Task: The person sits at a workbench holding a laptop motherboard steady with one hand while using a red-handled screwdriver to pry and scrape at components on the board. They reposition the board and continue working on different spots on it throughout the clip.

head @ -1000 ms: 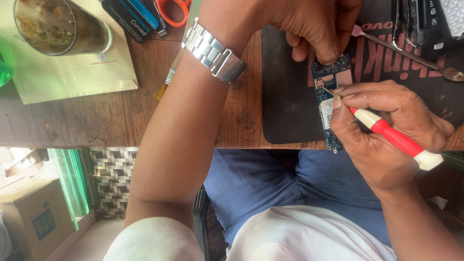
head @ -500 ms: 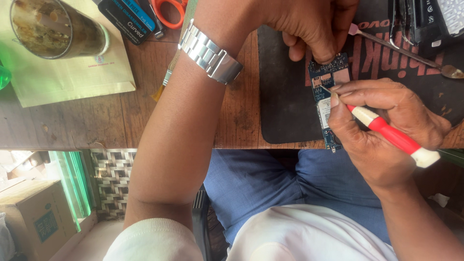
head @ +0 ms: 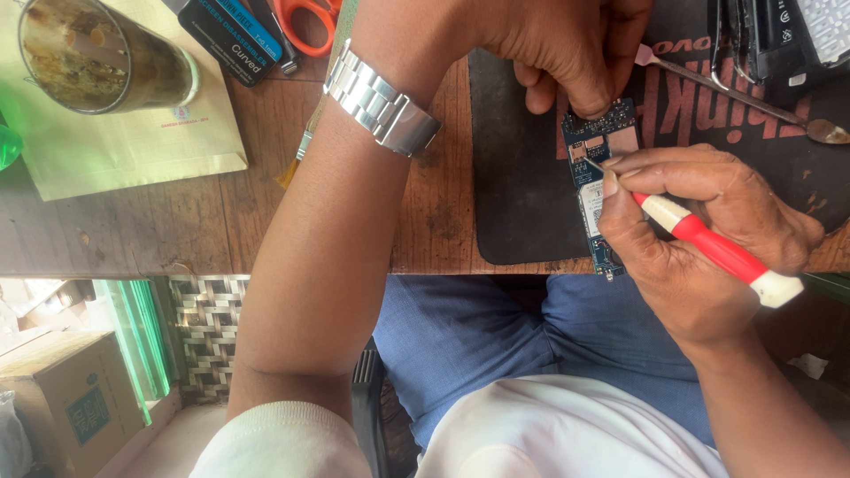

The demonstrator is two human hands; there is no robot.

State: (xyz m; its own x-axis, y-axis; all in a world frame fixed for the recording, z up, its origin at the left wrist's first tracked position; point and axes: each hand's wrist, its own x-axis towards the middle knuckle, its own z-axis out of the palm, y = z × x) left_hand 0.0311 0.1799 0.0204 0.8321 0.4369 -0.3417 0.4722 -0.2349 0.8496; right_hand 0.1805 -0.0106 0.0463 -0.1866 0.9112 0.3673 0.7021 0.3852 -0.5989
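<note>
Pinning circuit board (head: 598, 177) on dark mat (head: 518, 177) at counter's near edge: left hand (head: 567, 44) clamped | right hand (head: 708, 239) gripped red-handled tool (head: 708, 248), tip barely shifted since; probing continued.

I have one view only, from the head-worn camera, looking steeply down from above my lap onto the near edge of the wooden table (head: 266, 221). It sits close: my forearms fill the middle of the frame. Beyond that edge lies the black mat (head: 522, 204) at upper right; on the near side of it my knees and the floor show.
</note>
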